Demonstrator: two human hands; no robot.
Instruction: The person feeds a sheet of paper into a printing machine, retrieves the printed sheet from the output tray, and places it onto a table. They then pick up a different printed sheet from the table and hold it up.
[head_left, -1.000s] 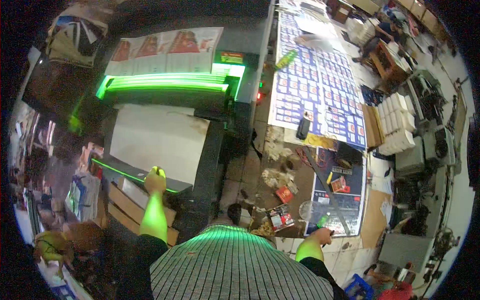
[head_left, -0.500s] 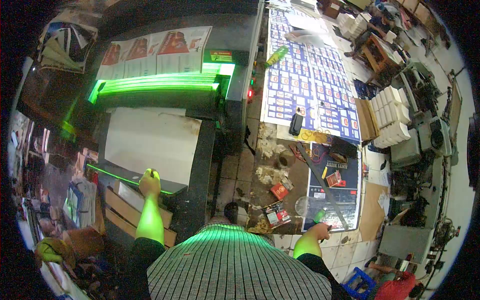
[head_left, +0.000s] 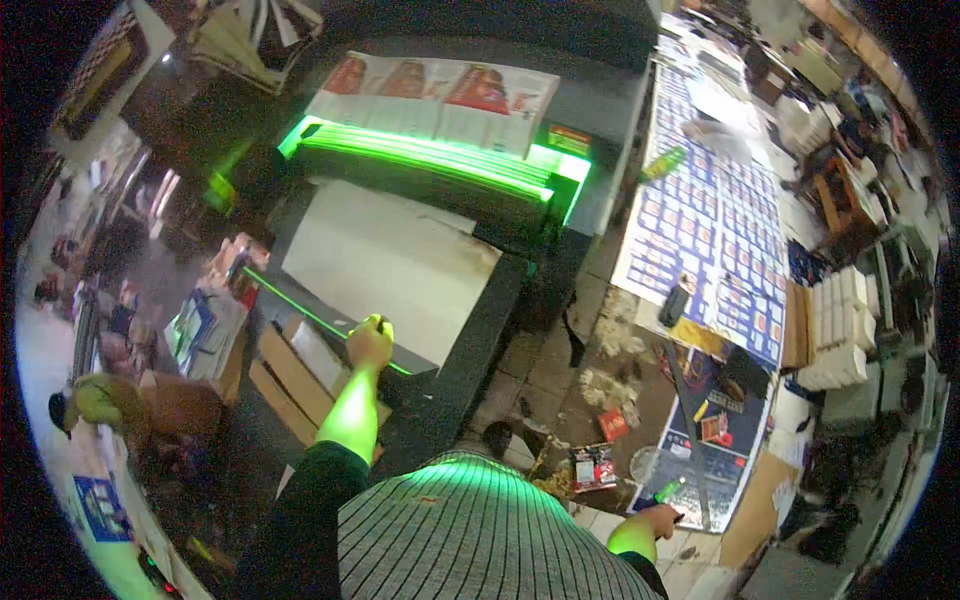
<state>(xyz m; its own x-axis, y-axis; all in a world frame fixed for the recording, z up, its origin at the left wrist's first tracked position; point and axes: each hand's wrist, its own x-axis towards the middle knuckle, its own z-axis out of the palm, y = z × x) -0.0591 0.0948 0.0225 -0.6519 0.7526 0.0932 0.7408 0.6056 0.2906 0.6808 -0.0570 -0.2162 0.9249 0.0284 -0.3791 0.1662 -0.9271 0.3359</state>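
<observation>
My left hand [head_left: 370,342] is closed at the front edge of the machine's black bed, its fingers around something small and dark that I cannot make out. Beside it a white board [head_left: 390,270] lies on the bed. Behind the board the machine glows with a green light bar [head_left: 430,160], above which printed sheets [head_left: 440,98] lie. My right hand [head_left: 658,520], its fingers curled, is at the near edge of the side table, by a dark poster [head_left: 700,485] and a small green object [head_left: 668,491]. Whether it holds anything is unclear.
Blue-and-white printed sheets [head_left: 705,210] cover the far part of the side table. Small red packs [head_left: 612,425] and a dark flat bar [head_left: 684,400] lie nearer. Stacked white boxes [head_left: 840,325] stand at right, wooden boards [head_left: 290,385] below the bed at left.
The view has turned left, so the machine and side table appear further right and tilted. My left hand remains at the bed's edge and my right hand by the table's near edge.
</observation>
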